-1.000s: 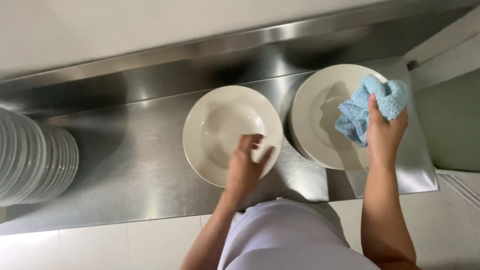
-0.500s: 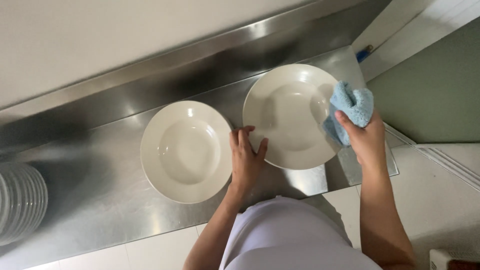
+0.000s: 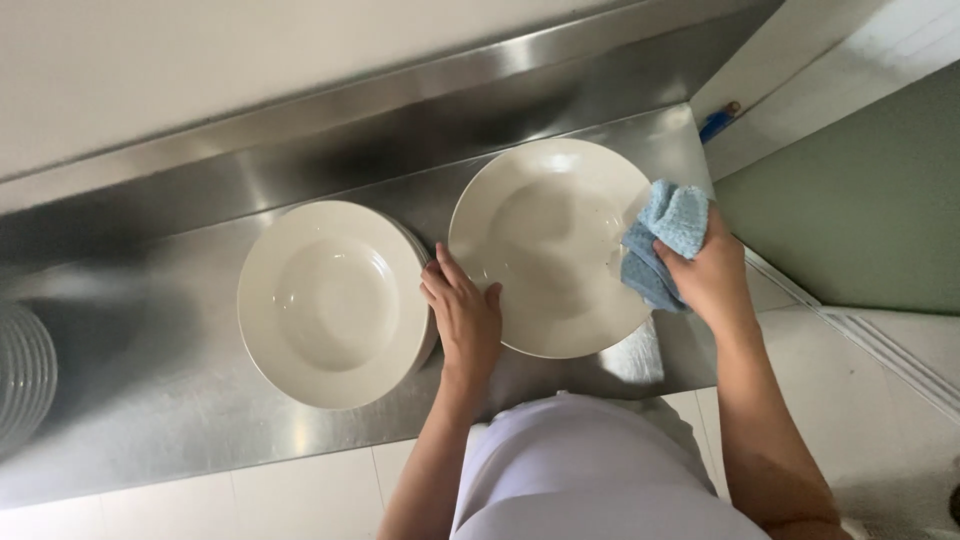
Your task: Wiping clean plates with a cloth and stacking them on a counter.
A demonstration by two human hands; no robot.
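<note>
Two plates: both cream-white and deep, side by side on the steel tabletop (image 3: 150, 400); the stacked left plate (image 3: 330, 300) sits mid-tabletop, the right plate (image 3: 545, 245) near the right edge.
Right plate, position: its near rim lies close to the front edge; its far rim is close to the raised back wall (image 3: 300, 150).
Left plate, position: it sits on at least one more plate, whose rim shows at its right side.
Your left hand (image 3: 465, 320): it lies in the gap between the two plates, fingers spread flat, fingertips touching the left rim of the right plate; grip released, nothing grasped.
Your right hand (image 3: 710, 275): grip clenched around a bunched light-blue cloth (image 3: 665, 240).
Cloth, position: pressed on the right rim of the right plate, partly over the inner slope.
Far left edge: a stack of ribbed white dishes (image 3: 25, 375), cut off by the frame, well apart from both hands.
Right end: the tabletop ends just beyond the right plate, at a white ledge beside a green wall.
</note>
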